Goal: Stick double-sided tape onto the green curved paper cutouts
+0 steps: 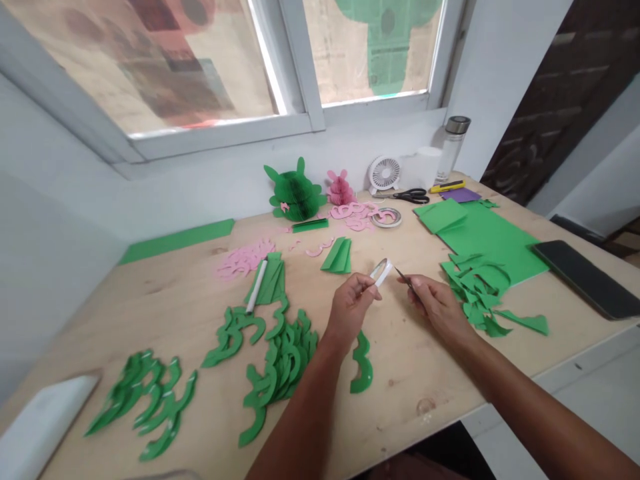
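My left hand (353, 307) pinches a narrow roll of white tape (384, 273), held above the table near its middle. Just to the right, my right hand (435, 303) grips a thin, dark, pointed tool (404, 277) whose tip is close to the tape; its exact kind is unclear. Below my left wrist lies a scalloped green paper strip (363, 365) with small pale marks. Left of that forearm is a heap of curved green paper pieces (287, 360), partly hidden by the arm. Beyond my left hand stand folded green paper pieces (338, 255).
Green scraps (477, 287), green sheets (500, 233) and a black phone (587, 277) lie at right. Scissors (413, 195), a yellow cutter (447, 187), a fan (385, 174) and a bottle (451, 150) are at the back. Pink cutouts (247, 257) and a marker (257, 287) lie left.
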`<action>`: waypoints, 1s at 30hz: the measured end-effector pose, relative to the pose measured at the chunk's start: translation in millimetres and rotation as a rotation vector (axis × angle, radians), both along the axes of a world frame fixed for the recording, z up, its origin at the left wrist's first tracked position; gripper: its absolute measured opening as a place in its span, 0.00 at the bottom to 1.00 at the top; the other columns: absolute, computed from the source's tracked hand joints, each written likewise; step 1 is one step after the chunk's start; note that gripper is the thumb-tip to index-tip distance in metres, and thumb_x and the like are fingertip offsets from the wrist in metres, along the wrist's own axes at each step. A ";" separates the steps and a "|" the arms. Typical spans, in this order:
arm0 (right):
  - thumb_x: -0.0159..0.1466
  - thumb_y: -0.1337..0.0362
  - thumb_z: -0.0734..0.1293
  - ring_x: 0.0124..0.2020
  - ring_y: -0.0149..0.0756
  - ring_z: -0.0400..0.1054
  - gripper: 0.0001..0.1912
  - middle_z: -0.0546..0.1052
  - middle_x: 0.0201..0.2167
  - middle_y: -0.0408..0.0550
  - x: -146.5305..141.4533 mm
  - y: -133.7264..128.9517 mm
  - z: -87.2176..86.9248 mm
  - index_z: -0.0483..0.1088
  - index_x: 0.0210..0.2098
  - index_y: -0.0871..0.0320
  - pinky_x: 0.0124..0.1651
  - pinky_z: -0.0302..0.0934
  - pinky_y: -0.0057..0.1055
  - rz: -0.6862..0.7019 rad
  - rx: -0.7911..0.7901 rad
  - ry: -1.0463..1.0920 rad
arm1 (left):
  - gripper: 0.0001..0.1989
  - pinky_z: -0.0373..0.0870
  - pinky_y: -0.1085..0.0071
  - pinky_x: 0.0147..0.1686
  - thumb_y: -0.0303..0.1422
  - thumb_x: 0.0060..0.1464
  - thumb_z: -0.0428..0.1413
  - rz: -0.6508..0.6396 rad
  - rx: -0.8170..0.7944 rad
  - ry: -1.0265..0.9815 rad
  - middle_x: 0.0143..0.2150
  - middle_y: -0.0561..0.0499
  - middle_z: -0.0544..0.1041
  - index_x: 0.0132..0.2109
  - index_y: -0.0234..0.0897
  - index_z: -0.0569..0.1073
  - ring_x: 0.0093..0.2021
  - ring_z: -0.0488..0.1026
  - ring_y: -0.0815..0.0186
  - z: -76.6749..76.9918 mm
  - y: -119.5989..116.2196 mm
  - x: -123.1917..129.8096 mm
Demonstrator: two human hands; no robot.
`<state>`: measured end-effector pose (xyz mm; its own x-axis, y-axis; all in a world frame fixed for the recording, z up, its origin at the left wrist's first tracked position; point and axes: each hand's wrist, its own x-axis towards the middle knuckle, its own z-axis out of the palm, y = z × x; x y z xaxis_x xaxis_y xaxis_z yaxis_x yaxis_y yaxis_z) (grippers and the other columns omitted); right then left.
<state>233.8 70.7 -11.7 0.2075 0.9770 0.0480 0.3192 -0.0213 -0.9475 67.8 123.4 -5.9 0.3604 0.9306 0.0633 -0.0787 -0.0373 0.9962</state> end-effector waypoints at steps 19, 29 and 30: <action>0.55 0.61 0.66 0.19 0.26 0.53 0.10 0.59 0.18 0.36 -2.8 -1.4 5.5 0.70 0.35 0.59 0.23 0.47 0.25 -0.160 0.154 0.020 | 0.06 0.61 0.74 0.30 0.34 0.49 0.56 -0.173 -0.133 -0.060 0.23 0.54 0.72 0.31 0.35 0.69 0.26 0.66 0.71 -2.1 -8.8 5.2; 0.56 0.60 0.65 0.22 0.27 0.54 0.08 0.63 0.19 0.39 0.2 -3.6 7.7 0.67 0.27 0.59 0.25 0.49 0.25 -0.086 0.122 0.021 | 0.07 0.61 0.74 0.28 0.34 0.48 0.57 -0.147 -0.170 -0.114 0.22 0.54 0.72 0.31 0.35 0.70 0.24 0.66 0.71 -3.9 -8.2 5.6; 0.56 0.59 0.65 0.22 0.27 0.54 0.09 0.63 0.19 0.39 0.2 -4.6 10.3 0.67 0.26 0.59 0.25 0.49 0.25 -0.046 0.112 0.033 | 0.07 0.61 0.74 0.28 0.34 0.48 0.57 -0.123 -0.178 -0.127 0.22 0.54 0.72 0.31 0.35 0.70 0.24 0.66 0.71 -3.2 -8.4 5.4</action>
